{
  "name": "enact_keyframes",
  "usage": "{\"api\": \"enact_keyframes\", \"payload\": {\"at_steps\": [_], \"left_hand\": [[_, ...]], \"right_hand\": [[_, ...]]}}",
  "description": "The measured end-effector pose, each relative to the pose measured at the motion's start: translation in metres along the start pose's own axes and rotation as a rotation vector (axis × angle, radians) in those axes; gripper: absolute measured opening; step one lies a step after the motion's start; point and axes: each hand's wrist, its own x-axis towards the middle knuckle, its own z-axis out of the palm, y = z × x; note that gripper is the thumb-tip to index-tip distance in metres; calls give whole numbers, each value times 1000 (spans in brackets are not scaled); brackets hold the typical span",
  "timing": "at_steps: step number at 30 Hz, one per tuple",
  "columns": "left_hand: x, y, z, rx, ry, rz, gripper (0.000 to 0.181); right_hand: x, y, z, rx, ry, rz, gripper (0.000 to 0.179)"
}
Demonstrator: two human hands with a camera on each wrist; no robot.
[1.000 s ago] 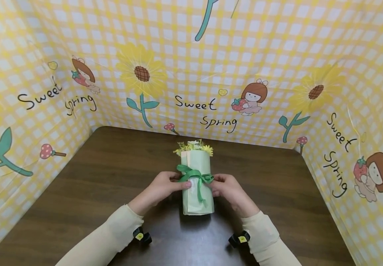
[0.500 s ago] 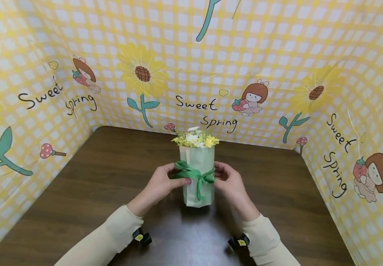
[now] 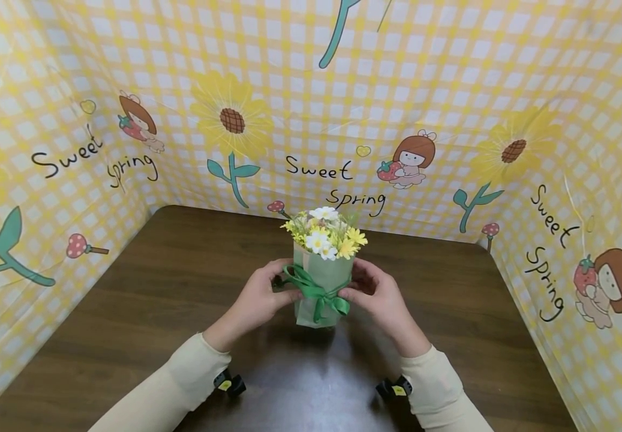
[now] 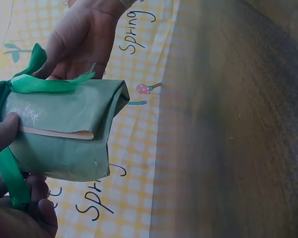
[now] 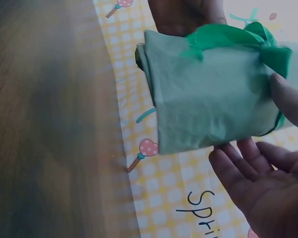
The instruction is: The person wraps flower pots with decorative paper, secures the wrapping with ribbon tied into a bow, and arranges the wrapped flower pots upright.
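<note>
A small bouquet of white and yellow daisies (image 3: pixel 325 240) stands up out of a pale green paper wrap (image 3: pixel 321 270). Round its middle runs a green ribbon (image 3: pixel 318 294) tied in a bow with loose tails. My left hand (image 3: pixel 259 294) grips the wrap from the left, thumb on the front and fingers behind. From the right, my right hand (image 3: pixel 381 294) holds it the same way, its thumb by the bow. The wrist views show the folded paper base (image 4: pixel 84 134) raised above the table, with fingers partly hidden behind the wrap (image 5: pixel 208 99).
A dark brown wooden table (image 3: pixel 192 258) lies below. Yellow checked cloth (image 3: pixel 311 108) printed with flowers and "Sweet Spring" hangs along the back and both sides. Black wrist cameras (image 3: pixel 230 382) are strapped at both cream sleeves (image 3: pixel 192 366).
The bouquet has tilted so its top leans toward me, and more blossoms show. Its base has moved away and up in the view. Both hands have kept hold of it throughout.
</note>
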Motion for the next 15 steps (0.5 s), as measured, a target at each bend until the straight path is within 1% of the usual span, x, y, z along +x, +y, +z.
{"api": "enact_keyframes", "payload": {"at_steps": [4,7,11,15], "left_hand": [[-1,2,0,17,-3,-2,56],[-1,4,1,43,5,-10,58],[-2,4,4,49,6,-27,60],[-1,0,6,44,-13,-41,62]], "right_hand": [[0,0,-3,-33,-46,-37,58],[0,1,-3,-56,-65,-51,57],[0,2,-2,-71,-44,-13,51],[2,3,0,-88,-18,26,47]]}}
